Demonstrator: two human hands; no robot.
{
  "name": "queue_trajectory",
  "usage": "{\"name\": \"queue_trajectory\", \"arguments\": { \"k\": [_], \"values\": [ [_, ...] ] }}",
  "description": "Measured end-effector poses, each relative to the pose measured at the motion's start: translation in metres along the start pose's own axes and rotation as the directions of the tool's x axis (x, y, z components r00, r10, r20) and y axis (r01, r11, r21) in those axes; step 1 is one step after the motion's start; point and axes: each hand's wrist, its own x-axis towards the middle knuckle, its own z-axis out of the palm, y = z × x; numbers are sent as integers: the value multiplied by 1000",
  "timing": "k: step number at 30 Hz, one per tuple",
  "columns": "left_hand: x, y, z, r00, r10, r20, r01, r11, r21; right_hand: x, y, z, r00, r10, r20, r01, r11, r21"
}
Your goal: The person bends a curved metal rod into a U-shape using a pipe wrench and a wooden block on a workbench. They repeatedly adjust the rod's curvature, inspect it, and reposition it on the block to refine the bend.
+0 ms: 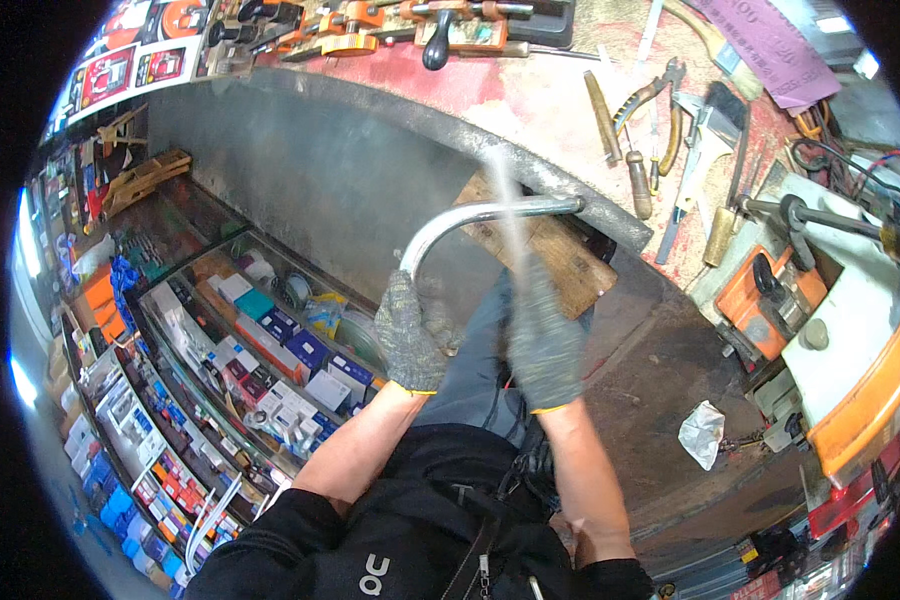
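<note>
A curved shiny metal pipe (470, 218) sticks out from the edge of the workbench (530, 90), over a wooden block (560, 262). My left hand (408, 335), in a grey knit glove, grips the pipe's lower bent end. My right hand (543, 335), also gloved, holds a thin bright tool (508, 215) that is blurred with motion and crosses the pipe near its straight part. Its kind is not clear.
Pliers (655, 95), files, chisels and clamps lie on the red-stained bench top. An orange and white machine (820, 300) stands at right. A glass case of small boxes (270, 350) is at left. A crumpled white rag (702, 432) lies on the floor.
</note>
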Motion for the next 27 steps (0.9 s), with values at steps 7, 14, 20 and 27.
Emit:
{"name": "queue_trajectory", "arguments": {
  "k": [7, 14, 20, 27],
  "values": [
    [2, 21, 10, 1000, 9, 27, -10, 998, 59, 3, 14, -22, 978, -40, -206, 42, 999, 7],
    [-20, 72, 18, 975, 8, 220, -15, 999, 29, 75, 21, -110, 806, -292, -515, 7, 874, -486],
    [-41, 106, 27, 948, 26, 319, -18, 999, -27, 118, 16, -149, 872, -16, -488, -244, 851, -464],
    [-36, 114, 31, 969, -13, 246, 3, 999, 41, 104, 45, -137, 822, -125, -555, -261, 784, -564]
  ]
}}
